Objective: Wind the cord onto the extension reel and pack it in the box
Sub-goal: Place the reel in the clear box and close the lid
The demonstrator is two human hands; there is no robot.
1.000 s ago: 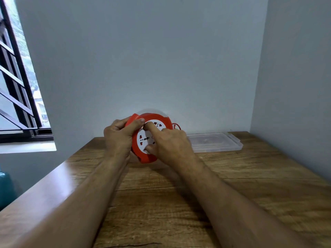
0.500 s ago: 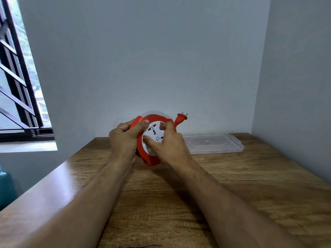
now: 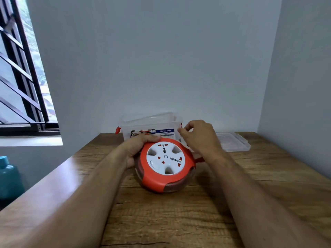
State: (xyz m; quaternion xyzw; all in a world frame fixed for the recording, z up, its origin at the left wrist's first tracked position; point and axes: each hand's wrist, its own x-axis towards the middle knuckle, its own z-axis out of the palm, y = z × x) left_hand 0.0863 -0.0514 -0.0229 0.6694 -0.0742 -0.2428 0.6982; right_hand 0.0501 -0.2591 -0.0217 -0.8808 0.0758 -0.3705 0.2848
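The round red extension reel (image 3: 165, 165) with a white socket face lies flat on the wooden table (image 3: 179, 212), its cord wound inside the clear rim. A bit of red plug (image 3: 199, 159) shows at its right side under my wrist. My left hand (image 3: 138, 149) grips the reel's far left edge. My right hand (image 3: 197, 136) hovers just behind the reel with curled fingers, at the right end of the clear plastic box (image 3: 150, 126). Whether it touches the box I cannot tell. The box stands open against the wall.
The box's clear lid (image 3: 232, 142) lies flat at the back right of the table. Walls close in behind and on the right. A window with dark bars (image 3: 23, 77) is on the left, and a teal container (image 3: 9, 176) sits below the table's left edge.
The reel has come down from upright in both hands to flat on the table. My right hand has left its face and moved back toward the box, which has come into sight.
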